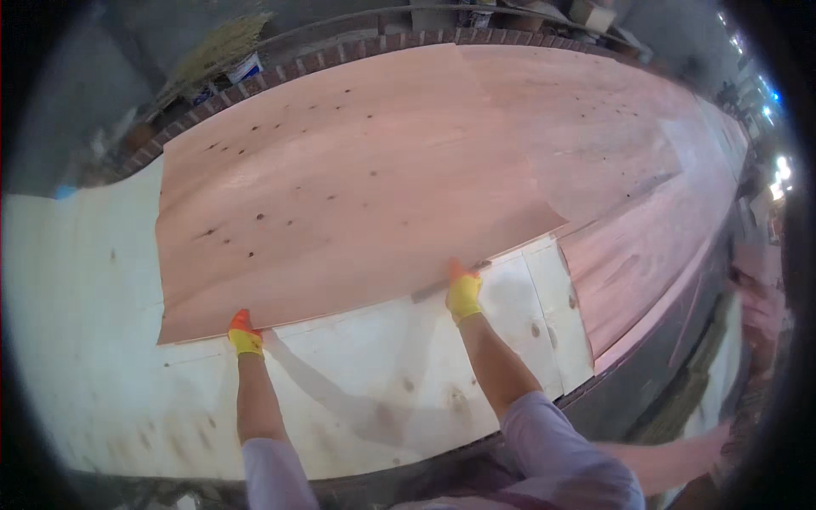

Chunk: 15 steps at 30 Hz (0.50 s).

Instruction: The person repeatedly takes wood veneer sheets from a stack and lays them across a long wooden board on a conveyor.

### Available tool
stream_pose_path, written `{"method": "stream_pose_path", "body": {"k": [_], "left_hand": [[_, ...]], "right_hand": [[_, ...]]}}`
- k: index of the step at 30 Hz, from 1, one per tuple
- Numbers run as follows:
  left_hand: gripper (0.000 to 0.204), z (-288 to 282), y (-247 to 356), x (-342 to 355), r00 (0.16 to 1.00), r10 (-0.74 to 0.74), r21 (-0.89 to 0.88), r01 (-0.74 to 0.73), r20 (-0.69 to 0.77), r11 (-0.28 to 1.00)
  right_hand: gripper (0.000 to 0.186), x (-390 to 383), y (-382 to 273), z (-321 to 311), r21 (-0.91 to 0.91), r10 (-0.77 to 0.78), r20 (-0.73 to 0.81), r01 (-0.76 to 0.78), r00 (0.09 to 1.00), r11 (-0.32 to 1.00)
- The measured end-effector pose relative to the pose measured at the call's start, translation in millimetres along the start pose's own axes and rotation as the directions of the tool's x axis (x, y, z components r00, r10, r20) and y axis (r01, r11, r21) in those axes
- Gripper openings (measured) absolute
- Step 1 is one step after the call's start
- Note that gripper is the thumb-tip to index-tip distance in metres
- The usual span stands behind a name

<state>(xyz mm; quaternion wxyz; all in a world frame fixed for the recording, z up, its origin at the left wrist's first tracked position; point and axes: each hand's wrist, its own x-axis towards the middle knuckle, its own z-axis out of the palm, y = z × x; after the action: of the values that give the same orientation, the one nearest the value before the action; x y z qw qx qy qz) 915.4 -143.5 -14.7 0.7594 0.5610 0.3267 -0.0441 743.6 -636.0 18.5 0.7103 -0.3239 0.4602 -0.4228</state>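
While the left hand (246,333) and right hand (464,293) pinch the reddish sheet (340,204) by its edge, the pale board (85,272) looks partly covered.

A long work surface (633,387) with a dark side stretches across the view. Pale wood sheeting (76,280) spreads over its left end and near edge, partly overlapped by a broad, knotted pinkish-brown veneer sheet (340,212), while more pink veneer (629,263) covers its right end.
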Motion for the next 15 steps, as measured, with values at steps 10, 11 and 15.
{"method": "stream_pose_path", "body": {"k": [10,11,15], "left_hand": [[0.041,4.1,-12.7,-29.4,0.993,0.038,0.015,-0.036,-0.116,0.999],[0.041,2.9,-11.7,-22.2,0.995,0.026,0.027,-0.024,-0.097,0.999],[0.044,-15.7,-12.6,-9.2,0.993,0.001,-0.096,0.010,0.120,0.995]], "right_hand": [[0.020,13.7,-28.6,-4.0,-0.256,0.259,0.058,-0.236,0.964,0.937],[0.024,17.3,-25.5,-2.5,-0.207,0.197,0.118,-0.170,0.973,0.964],[0.042,-16.8,-44.5,20.9,-0.454,-0.118,0.183,0.190,0.976,0.871]]}}
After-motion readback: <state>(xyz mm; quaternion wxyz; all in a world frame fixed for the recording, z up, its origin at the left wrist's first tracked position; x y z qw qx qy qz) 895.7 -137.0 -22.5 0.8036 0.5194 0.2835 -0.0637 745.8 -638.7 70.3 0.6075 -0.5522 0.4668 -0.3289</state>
